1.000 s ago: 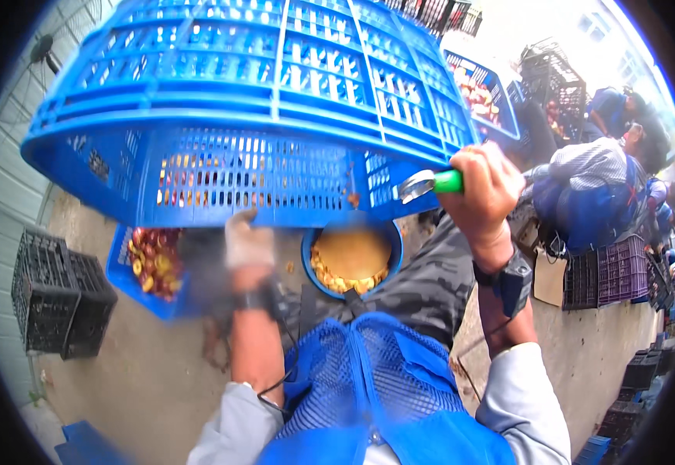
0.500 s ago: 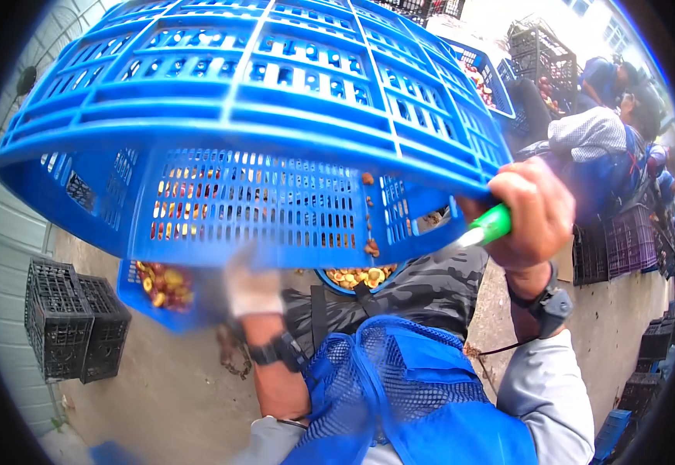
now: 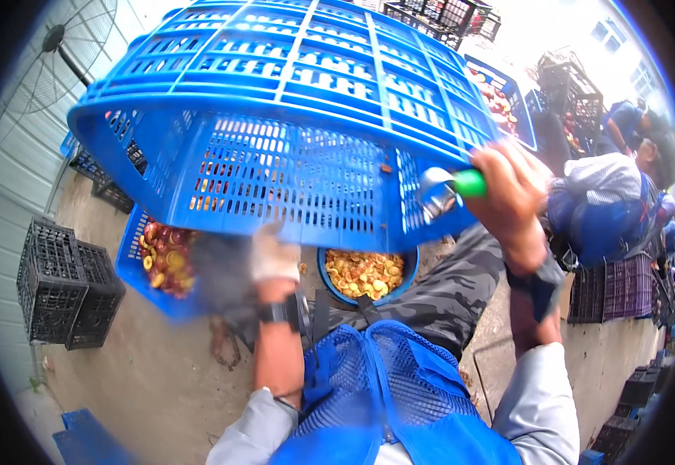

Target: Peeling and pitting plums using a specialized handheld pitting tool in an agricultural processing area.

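Right hand (image 3: pixel 511 194) raised, grip pressed around green-handled metal tool (image 3: pixel 450 188) against tilted blue slotted plastic crate (image 3: pixel 291 116). Left hand (image 3: pixel 274 256) blurred beneath crate; grip indeterminate.

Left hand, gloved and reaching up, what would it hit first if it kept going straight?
Most likely the slotted wall of the big blue crate just above the left hand. The hand is motion-blurred, so whether it already touches is unclear.

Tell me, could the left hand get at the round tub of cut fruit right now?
Probably not at once. The left hand is up against the lower edge of the big blue crate, helping hold it. The round tub sits just beside it, uncovered, so only the crate keeps that hand busy.
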Available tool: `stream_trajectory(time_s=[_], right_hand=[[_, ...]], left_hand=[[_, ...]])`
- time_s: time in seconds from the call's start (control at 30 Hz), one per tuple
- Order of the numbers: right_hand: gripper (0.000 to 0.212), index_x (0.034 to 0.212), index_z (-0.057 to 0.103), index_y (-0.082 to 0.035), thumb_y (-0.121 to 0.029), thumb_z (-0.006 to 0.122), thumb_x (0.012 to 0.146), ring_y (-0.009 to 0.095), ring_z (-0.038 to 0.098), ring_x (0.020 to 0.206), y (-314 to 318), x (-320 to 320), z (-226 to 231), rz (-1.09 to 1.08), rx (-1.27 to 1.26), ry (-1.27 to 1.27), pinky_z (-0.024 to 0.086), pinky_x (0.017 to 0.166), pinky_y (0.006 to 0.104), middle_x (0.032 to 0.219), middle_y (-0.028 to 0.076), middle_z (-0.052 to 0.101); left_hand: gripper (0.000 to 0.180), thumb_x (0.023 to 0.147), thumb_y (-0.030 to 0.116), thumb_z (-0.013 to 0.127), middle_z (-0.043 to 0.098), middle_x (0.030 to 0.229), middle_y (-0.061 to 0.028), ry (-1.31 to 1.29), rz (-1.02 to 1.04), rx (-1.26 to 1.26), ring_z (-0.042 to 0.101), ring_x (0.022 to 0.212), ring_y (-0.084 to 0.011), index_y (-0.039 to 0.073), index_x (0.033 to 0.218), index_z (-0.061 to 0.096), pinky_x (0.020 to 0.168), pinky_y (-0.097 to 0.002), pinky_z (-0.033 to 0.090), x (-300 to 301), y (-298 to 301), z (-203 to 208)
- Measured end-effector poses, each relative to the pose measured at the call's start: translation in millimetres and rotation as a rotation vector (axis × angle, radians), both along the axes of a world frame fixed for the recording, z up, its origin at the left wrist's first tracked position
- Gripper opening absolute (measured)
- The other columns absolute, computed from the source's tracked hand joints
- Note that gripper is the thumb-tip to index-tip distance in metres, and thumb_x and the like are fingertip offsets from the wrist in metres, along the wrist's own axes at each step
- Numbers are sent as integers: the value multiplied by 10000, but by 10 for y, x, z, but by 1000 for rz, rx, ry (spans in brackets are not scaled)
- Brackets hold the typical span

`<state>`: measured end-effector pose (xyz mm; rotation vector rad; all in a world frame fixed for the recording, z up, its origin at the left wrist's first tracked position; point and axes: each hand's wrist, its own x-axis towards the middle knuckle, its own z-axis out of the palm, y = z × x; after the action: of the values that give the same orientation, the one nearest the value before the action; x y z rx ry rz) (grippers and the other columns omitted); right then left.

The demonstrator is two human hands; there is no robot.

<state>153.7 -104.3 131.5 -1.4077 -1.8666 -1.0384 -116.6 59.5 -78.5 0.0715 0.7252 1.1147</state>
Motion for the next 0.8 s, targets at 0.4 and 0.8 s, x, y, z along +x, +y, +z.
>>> stream_trajectory(time_s=[0.4, 0.8], right_hand=[[173, 745, 526, -55, -147, 673, 744, 266, 527, 540, -290, 185, -111, -11, -8, 38, 414, 474, 357, 645, 97, 515], [200, 837, 614, -23, -132, 766, 766, 250, 607, 639, -557, 357, 508, -225, 127, -92, 482, 604, 373, 759, 119, 621]], left_hand=[[280, 812, -24, 526, 576, 1028, -120, -155, -64, 132, 584, 947, -255, -7, 1092, 523, 877, -358, 489, 261, -284, 130], [261, 757, -82, 565, 660, 1015, -135, 62, 153, 319, 639, 927, -212, -19, 1001, 630, 840, -305, 499, 112, -510, 574]])
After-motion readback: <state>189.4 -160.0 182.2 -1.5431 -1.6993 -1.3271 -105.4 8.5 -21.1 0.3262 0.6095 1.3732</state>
